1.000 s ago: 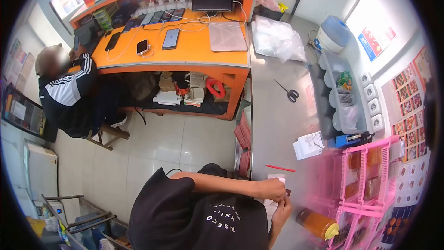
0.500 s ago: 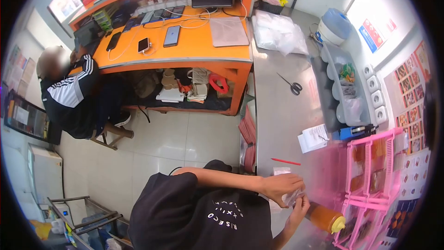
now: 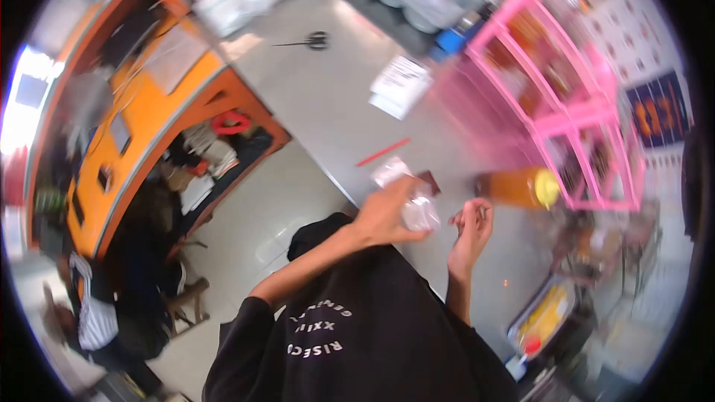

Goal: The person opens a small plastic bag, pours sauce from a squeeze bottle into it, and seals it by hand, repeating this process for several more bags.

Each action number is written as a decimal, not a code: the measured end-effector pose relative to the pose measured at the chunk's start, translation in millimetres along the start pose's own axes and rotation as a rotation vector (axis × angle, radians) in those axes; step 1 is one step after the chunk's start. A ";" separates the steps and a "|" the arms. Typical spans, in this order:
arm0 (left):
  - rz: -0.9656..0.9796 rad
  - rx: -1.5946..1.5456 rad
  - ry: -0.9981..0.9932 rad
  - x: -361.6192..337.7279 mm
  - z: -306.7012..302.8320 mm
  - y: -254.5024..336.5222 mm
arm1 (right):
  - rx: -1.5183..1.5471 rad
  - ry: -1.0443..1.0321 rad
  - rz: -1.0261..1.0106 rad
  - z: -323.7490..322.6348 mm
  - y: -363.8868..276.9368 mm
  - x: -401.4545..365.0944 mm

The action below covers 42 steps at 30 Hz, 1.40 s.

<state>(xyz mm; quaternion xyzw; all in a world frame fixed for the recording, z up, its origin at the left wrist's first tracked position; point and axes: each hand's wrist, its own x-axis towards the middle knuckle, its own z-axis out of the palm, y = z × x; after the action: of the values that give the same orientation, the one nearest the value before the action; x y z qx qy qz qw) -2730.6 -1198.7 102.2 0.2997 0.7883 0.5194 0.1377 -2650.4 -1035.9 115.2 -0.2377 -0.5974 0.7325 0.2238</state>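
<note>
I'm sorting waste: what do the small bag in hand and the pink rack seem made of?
The small bag in the left hand: thin clear plastic film, glossy and crumpled. The pink rack: probably moulded plastic, evenly coloured, though blur leaves it open.

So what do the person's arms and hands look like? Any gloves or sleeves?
No gloves: the left hand and right hand are bare, as are both forearms. I can make out no watch or ring, though the picture is blurry. The black short-sleeved shirt with white lettering covers the upper arms.
</note>
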 end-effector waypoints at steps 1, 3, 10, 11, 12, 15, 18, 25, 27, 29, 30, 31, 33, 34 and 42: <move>-0.033 0.010 0.026 0.4 0.6 0.3 | -0.098 0.181 -0.160 -7.4 5.2 1.4; 0.017 0.036 0.082 4.3 5.6 -7.0 | -0.308 0.514 -0.472 -25.6 14.5 7.2; 0.083 0.097 0.034 15.5 1.4 0.1 | -0.549 0.555 -0.437 -103.3 41.9 67.2; 0.104 0.085 0.027 16.7 1.7 0.7 | -0.518 0.497 -0.446 -112.4 43.7 78.4; 0.105 0.059 0.001 19.2 1.8 0.6 | -0.487 0.435 -0.456 -116.8 41.2 89.4; 0.104 0.020 -0.049 23.7 2.5 1.9 | -0.376 0.333 -0.434 -117.2 38.0 99.2; 0.119 0.037 -0.030 30.4 3.1 6.0 | -0.326 0.378 -0.473 -106.0 37.9 108.6; 0.174 -0.014 -0.068 46.0 13.3 6.8 | -0.779 0.350 -0.697 -86.0 17.0 93.5; 0.220 0.006 -0.075 55.0 13.3 9.3 | -0.928 0.190 -0.814 -80.2 -14.1 84.2; 0.272 0.016 -0.055 62.8 16.3 10.0 | -1.135 0.096 -1.048 -79.0 -43.6 81.1; 0.275 -0.028 -0.066 66.2 17.9 11.0 | -1.213 0.092 -1.100 -81.4 -52.6 80.3; 0.278 -0.072 -0.074 71.0 19.5 12.0 | -1.291 0.085 -1.153 -85.9 -60.7 81.6; 0.297 -0.119 -0.077 78.5 21.7 13.9 | -1.457 0.082 -1.238 -91.9 -76.2 82.0; 0.314 -0.122 -0.070 81.8 22.3 15.1 | -1.544 0.086 -1.271 -93.8 -84.0 82.1; 0.301 -0.077 -0.127 96.6 29.3 16.6 | -1.820 0.060 -1.419 -88.4 -109.1 79.4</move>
<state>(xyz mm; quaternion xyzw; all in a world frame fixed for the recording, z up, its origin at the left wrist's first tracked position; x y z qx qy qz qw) -2785.2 -1113.0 113.9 0.4412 0.7038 0.5439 0.1191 -2653.7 -899.0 200.5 0.0611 -0.8981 -0.2658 0.3450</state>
